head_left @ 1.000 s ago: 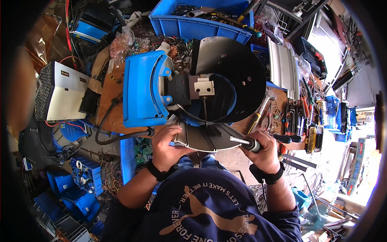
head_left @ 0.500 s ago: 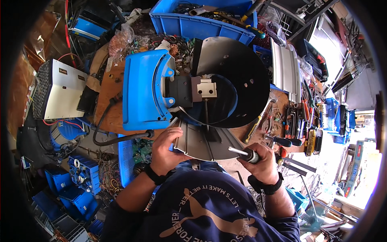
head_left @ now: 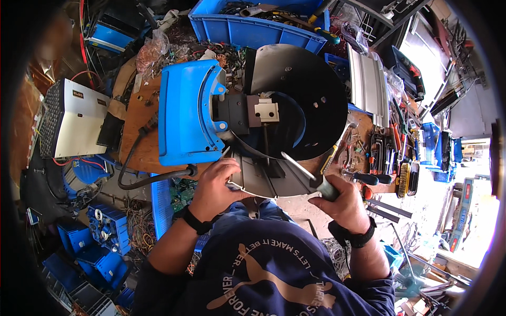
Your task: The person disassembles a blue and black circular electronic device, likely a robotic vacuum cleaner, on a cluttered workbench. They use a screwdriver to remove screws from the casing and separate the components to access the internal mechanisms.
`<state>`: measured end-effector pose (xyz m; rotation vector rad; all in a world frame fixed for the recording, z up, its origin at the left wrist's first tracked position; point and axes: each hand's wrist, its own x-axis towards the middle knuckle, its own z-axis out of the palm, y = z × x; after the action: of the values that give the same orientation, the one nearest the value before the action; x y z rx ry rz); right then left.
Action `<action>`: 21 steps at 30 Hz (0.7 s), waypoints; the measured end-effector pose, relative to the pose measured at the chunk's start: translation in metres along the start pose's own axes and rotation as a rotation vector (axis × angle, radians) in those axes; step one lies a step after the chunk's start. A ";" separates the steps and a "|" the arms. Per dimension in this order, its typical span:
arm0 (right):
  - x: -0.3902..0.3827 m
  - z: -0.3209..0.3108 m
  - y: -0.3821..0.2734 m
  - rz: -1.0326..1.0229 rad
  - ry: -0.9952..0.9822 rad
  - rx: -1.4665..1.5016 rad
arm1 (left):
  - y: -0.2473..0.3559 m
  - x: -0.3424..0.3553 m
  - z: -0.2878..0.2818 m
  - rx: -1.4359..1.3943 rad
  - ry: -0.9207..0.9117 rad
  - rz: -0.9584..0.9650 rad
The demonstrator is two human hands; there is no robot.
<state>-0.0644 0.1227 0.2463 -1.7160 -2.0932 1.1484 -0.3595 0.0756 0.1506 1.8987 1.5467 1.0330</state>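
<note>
A blue-housed machine (head_left: 184, 113) lies on the wooden bench, with a black round shell (head_left: 316, 79) open beside it. Between them sits a dark block with a pale metal bracket (head_left: 267, 111). My left hand (head_left: 216, 187) grips the left edge of a curved grey metal panel (head_left: 258, 181), which sits at the near side of the shell. In my right hand (head_left: 341, 203) is a screwdriver (head_left: 303, 169) with a grey-green handle, its shank pointing up and left toward the shell's near rim. I cannot tell whether the tip touches anything.
A blue crate (head_left: 258, 30) of cables and tools stands at the back. Several hex keys and hand tools, with a brush (head_left: 405, 183), lie at the bench's right. A black cable (head_left: 132, 184) loops off the machine's left. A pale metal box (head_left: 79, 118) stands farther left.
My right hand has raised the screwdriver's shank from nearly level to a steep upward slant, closer to the shell's rim. My left hand stays at the panel. The whole view has shifted slightly.
</note>
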 end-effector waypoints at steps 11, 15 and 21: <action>-0.021 -0.081 -0.061 -0.307 -0.083 -0.427 | 0.004 0.000 0.003 -0.019 0.026 -0.033; -0.029 -0.101 -0.075 -0.339 -0.124 -0.364 | 0.004 -0.002 0.002 -0.053 0.046 -0.046; -0.007 -0.066 -0.079 -0.304 -0.145 -0.590 | 0.005 -0.003 0.000 -0.019 0.025 -0.021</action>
<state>-0.0817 0.1427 0.3460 -1.4549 -2.8669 0.6155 -0.3567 0.0721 0.1532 1.8598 1.5617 1.0619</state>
